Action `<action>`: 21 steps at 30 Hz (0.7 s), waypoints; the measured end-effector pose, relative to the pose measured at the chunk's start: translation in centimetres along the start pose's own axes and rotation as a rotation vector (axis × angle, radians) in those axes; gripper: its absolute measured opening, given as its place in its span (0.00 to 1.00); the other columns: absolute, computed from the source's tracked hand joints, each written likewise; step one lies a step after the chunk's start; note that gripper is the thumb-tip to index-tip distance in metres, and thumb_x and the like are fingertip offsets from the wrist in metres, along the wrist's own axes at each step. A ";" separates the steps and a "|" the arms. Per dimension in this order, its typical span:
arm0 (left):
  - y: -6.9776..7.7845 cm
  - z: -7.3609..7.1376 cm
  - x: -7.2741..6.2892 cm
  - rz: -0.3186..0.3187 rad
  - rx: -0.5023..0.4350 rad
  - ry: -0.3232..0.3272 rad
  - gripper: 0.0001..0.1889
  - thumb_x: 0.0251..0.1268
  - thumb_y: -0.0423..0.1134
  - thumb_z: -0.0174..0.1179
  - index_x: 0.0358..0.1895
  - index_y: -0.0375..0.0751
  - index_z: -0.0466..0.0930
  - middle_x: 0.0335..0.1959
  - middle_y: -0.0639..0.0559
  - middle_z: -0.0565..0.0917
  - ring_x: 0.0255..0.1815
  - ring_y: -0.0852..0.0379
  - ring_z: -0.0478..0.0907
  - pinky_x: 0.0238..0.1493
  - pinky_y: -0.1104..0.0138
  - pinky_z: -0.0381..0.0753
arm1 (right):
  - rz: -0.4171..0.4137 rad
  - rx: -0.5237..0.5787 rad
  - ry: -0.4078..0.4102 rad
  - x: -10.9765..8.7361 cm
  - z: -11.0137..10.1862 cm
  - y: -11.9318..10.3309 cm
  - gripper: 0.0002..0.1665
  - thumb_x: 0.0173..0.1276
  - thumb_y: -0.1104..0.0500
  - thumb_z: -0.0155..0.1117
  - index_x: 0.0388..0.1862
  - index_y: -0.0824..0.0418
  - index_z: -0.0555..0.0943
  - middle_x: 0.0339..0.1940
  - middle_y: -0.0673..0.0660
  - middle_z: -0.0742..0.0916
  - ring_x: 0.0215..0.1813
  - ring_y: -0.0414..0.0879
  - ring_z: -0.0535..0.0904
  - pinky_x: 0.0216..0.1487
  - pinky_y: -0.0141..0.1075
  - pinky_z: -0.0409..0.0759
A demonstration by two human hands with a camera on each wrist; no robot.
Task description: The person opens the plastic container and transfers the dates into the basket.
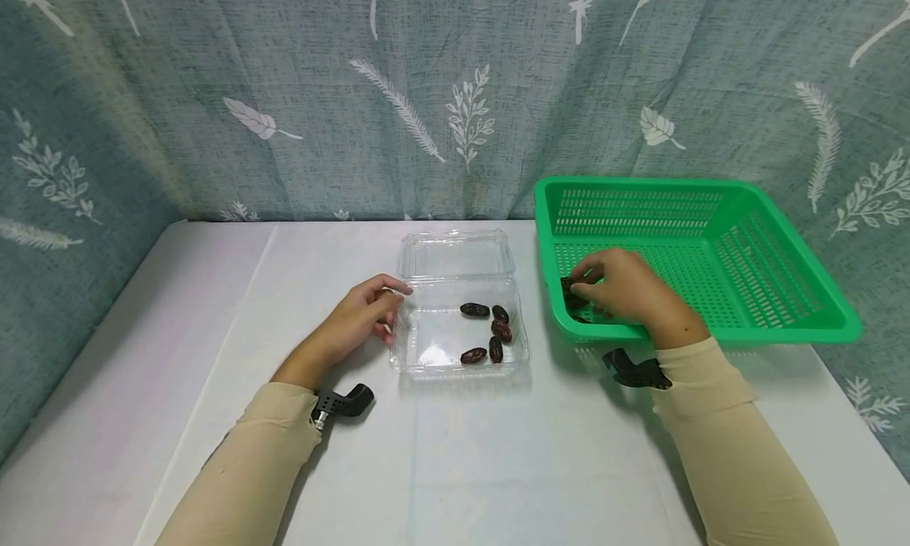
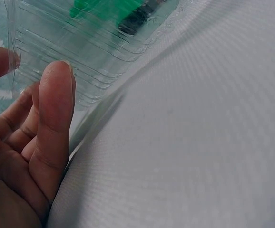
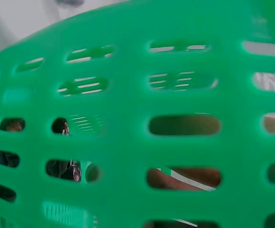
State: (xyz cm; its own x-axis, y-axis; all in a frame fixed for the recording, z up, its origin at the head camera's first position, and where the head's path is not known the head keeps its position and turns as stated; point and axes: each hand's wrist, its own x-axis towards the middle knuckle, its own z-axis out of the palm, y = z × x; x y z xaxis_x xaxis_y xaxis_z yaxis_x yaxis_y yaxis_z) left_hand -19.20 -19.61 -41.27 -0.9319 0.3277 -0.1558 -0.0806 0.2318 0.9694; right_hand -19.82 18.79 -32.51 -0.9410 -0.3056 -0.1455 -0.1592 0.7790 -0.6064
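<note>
A clear plastic clamshell box (image 1: 434,337) lies with its lid folded back, several dark brown dates (image 1: 475,310) in its right part. My left hand (image 1: 359,317) is at the box's left side, index fingertip at the rim. In the left wrist view the thumb (image 2: 56,95) stands upright beside the ribbed clear wall, fingers loosely bent. My right hand (image 1: 618,289) reaches into the left end of a green plastic basket (image 1: 782,254), fingers bent down over dates (image 1: 567,289) there. I cannot tell if it grips one. The basket wall (image 3: 128,142) mostly blocks the right wrist view.
A white cloth (image 1: 483,459) covers the table. Behind it hangs a grey-green curtain (image 1: 298,72) with white leaf prints. The basket overhangs the table's right edge. A black wrist mount (image 1: 344,401) sits on the left sleeve, another (image 1: 636,370) on the right.
</note>
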 end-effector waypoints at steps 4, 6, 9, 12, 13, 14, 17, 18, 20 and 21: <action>0.0 0.0 0.0 0.001 -0.002 -0.003 0.18 0.76 0.38 0.48 0.62 0.35 0.71 0.30 0.50 0.73 0.25 0.61 0.74 0.26 0.66 0.84 | 0.009 -0.014 -0.010 0.0 0.1 0.0 0.14 0.71 0.62 0.62 0.52 0.67 0.84 0.47 0.70 0.87 0.27 0.50 0.85 0.30 0.37 0.82; 0.0 0.0 0.0 0.000 -0.003 -0.004 0.18 0.76 0.38 0.48 0.62 0.34 0.71 0.30 0.50 0.72 0.25 0.61 0.74 0.26 0.66 0.84 | 0.016 -0.016 -0.012 0.0 0.1 0.0 0.14 0.71 0.62 0.62 0.53 0.66 0.84 0.47 0.69 0.87 0.27 0.50 0.85 0.30 0.37 0.82; 0.0 0.0 0.0 -0.002 -0.002 -0.005 0.18 0.76 0.38 0.48 0.62 0.34 0.70 0.31 0.50 0.73 0.25 0.61 0.74 0.26 0.66 0.84 | 0.024 -0.025 -0.020 0.0 0.0 -0.1 0.14 0.72 0.61 0.62 0.52 0.65 0.84 0.47 0.68 0.88 0.28 0.49 0.85 0.31 0.37 0.82; 0.0 0.0 0.0 -0.003 -0.004 -0.005 0.18 0.75 0.38 0.48 0.62 0.34 0.70 0.32 0.50 0.73 0.25 0.61 0.74 0.26 0.67 0.84 | 0.026 -0.028 -0.024 0.0 0.0 -0.1 0.14 0.72 0.61 0.62 0.52 0.65 0.84 0.47 0.68 0.87 0.28 0.48 0.85 0.31 0.37 0.81; 0.1 0.0 0.0 -0.003 -0.005 -0.004 0.18 0.75 0.39 0.48 0.62 0.35 0.71 0.32 0.50 0.73 0.26 0.61 0.74 0.26 0.67 0.84 | 0.027 -0.027 -0.023 0.0 0.0 -0.1 0.14 0.72 0.61 0.62 0.53 0.65 0.84 0.47 0.68 0.87 0.28 0.48 0.85 0.31 0.37 0.81; 0.1 0.0 0.0 -0.002 -0.005 -0.004 0.18 0.75 0.39 0.48 0.62 0.35 0.71 0.32 0.50 0.73 0.26 0.61 0.74 0.26 0.67 0.84 | 0.024 -0.027 -0.019 0.0 0.0 -0.1 0.14 0.72 0.61 0.61 0.53 0.65 0.84 0.47 0.68 0.87 0.28 0.48 0.85 0.31 0.37 0.81; 0.1 0.0 0.0 -0.002 -0.004 -0.003 0.18 0.76 0.39 0.48 0.62 0.35 0.71 0.32 0.50 0.73 0.26 0.61 0.74 0.26 0.66 0.84 | 0.019 -0.018 -0.009 0.0 -0.1 0.0 0.14 0.73 0.60 0.61 0.52 0.65 0.83 0.47 0.69 0.87 0.28 0.49 0.85 0.31 0.37 0.81; 0.1 0.0 0.0 -0.001 -0.005 -0.003 0.18 0.76 0.39 0.48 0.62 0.35 0.71 0.32 0.50 0.73 0.26 0.61 0.74 0.26 0.66 0.84 | 0.018 -0.016 -0.006 0.0 -0.1 0.0 0.14 0.73 0.60 0.61 0.52 0.64 0.83 0.47 0.69 0.87 0.28 0.49 0.85 0.31 0.37 0.81; 0.0 0.0 0.0 -0.001 -0.003 -0.004 0.18 0.76 0.39 0.48 0.62 0.35 0.71 0.32 0.50 0.73 0.26 0.61 0.74 0.26 0.66 0.84 | 0.017 -0.012 -0.002 0.0 -0.2 0.0 0.13 0.73 0.60 0.61 0.52 0.64 0.83 0.47 0.68 0.88 0.29 0.49 0.86 0.31 0.38 0.81; 0.1 0.0 0.0 0.000 -0.005 -0.005 0.18 0.76 0.39 0.48 0.62 0.35 0.71 0.32 0.50 0.73 0.26 0.61 0.74 0.26 0.66 0.84 | 0.018 -0.011 -0.002 0.0 -0.2 0.0 0.13 0.73 0.60 0.61 0.52 0.64 0.83 0.47 0.68 0.88 0.29 0.49 0.86 0.31 0.38 0.81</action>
State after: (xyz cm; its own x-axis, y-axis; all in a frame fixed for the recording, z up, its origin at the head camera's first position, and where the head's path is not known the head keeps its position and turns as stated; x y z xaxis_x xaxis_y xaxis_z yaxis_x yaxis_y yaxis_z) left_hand -19.24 -19.59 -41.22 -0.9301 0.3323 -0.1567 -0.0823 0.2273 0.9703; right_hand -19.88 18.89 -32.38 -0.9433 -0.2921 -0.1576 -0.1454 0.7906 -0.5948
